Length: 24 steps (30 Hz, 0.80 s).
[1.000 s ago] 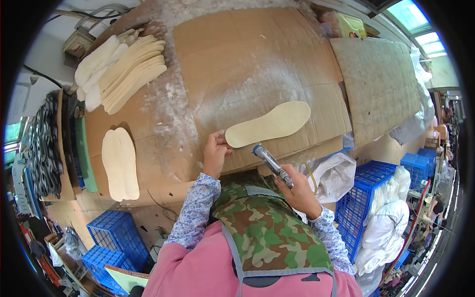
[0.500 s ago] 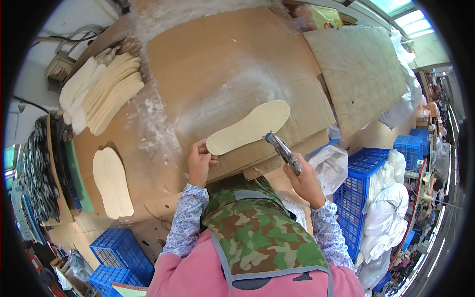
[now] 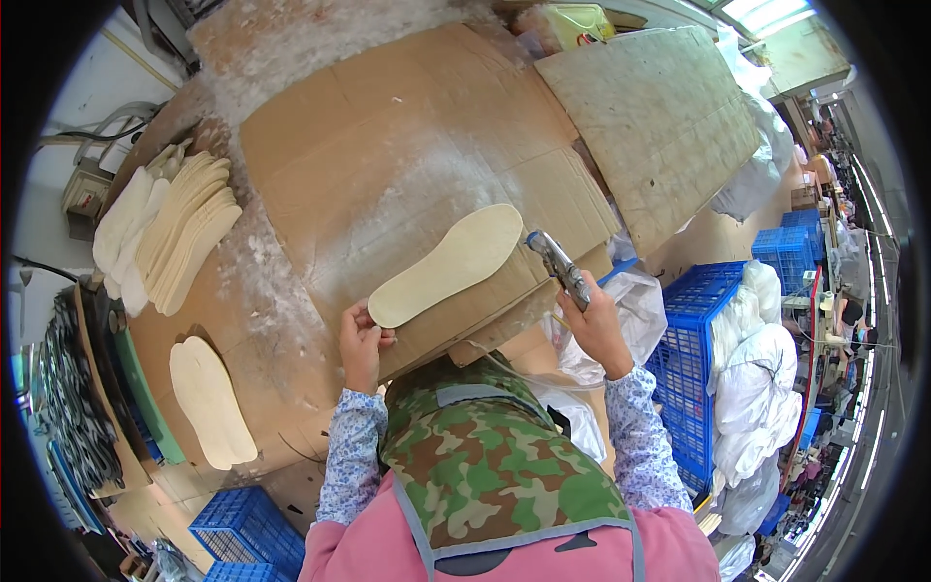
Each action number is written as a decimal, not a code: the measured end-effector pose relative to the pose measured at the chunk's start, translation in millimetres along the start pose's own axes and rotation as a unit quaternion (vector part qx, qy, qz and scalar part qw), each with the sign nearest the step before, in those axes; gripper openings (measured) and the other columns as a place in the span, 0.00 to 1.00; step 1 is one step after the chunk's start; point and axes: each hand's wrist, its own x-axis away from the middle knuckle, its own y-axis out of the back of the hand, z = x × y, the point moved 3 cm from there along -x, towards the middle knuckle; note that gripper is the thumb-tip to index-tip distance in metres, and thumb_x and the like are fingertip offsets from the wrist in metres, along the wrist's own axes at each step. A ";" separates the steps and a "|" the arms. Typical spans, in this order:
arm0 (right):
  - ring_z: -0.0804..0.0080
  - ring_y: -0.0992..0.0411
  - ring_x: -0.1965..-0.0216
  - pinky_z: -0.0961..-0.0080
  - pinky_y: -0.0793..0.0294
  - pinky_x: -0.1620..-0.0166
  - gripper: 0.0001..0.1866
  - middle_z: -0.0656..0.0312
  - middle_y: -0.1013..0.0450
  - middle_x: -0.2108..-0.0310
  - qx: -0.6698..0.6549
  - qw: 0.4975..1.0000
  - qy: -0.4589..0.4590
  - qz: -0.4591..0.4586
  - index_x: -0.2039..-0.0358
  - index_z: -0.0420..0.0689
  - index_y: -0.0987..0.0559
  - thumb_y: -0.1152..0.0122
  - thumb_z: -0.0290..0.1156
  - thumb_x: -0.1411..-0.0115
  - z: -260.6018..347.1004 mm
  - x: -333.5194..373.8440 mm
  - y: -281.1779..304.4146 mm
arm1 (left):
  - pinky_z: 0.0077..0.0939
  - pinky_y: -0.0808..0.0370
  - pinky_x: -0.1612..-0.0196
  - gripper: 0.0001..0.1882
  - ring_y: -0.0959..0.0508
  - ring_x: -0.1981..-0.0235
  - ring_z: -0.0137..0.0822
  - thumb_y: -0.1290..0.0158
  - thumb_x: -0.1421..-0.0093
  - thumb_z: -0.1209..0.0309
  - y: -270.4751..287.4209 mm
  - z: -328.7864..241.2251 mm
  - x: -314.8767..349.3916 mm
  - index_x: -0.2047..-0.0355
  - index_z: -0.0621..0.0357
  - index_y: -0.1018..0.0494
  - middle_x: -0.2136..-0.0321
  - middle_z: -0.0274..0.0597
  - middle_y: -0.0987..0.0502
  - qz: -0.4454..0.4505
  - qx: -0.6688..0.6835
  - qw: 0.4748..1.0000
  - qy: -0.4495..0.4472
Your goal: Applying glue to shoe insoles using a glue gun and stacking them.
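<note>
A cream insole [image 3: 446, 267] lies on the cardboard [image 3: 388, 136], its narrow end toward my left hand [image 3: 363, 341]. My left fingers pinch the rim of that end. My right hand [image 3: 593, 322] is wrapped round a metal spray gun [image 3: 561, 264] with a blue tip. The tip sits just right of the insole's broad end, apart from it. At the left edge of the table lies a separate insole piece [image 3: 208, 403], possibly a pair side by side. Farther back on the left is a fanned stack of cream insoles [image 3: 189, 233], with whiter ones beside it.
White residue [image 3: 267, 209] coats parts of the cardboard. A stained board [image 3: 659, 126] lies at the back right. Blue crates [image 3: 693, 373] with white bags [image 3: 752, 388] stand at my right. Another blue crate [image 3: 247, 524] is low on the left, and dark strips [image 3: 78, 398] hang at the far left.
The spray gun has moved from beside the insole's lower edge to past its broad end. My left hand keeps its hold. The whole view has shifted, with the scene sliding left.
</note>
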 end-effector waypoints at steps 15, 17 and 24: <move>0.49 0.29 0.72 0.66 0.32 0.69 0.12 0.46 0.30 0.74 -0.035 0.992 -0.029 0.121 0.59 0.38 0.31 0.43 0.26 0.43 26.3 18.4 -32.9 | 0.19 0.24 0.65 0.20 0.26 0.64 0.27 0.57 0.41 0.79 9.4 2.0 -1.8 0.47 0.63 0.36 0.60 0.41 0.28 0.004 -0.027 1.000 -0.015; 0.49 0.30 0.72 0.65 0.32 0.68 0.12 0.46 0.30 0.74 -0.033 0.991 -0.023 0.128 0.59 0.38 0.31 0.43 0.26 0.43 30.9 19.8 -37.2 | 0.20 0.23 0.64 0.20 0.26 0.63 0.27 0.57 0.41 0.79 12.1 5.5 -1.9 0.47 0.63 0.35 0.59 0.41 0.28 0.018 -0.010 0.999 -0.024; 0.47 0.30 0.69 0.64 0.31 0.66 0.13 0.45 0.29 0.73 -0.025 0.988 -0.004 0.155 0.57 0.39 0.30 0.43 0.25 0.43 38.0 29.5 -52.1 | 0.21 0.22 0.66 0.21 0.26 0.64 0.28 0.58 0.42 0.82 15.2 5.8 -2.7 0.47 0.63 0.34 0.59 0.43 0.28 0.018 0.010 1.000 -0.020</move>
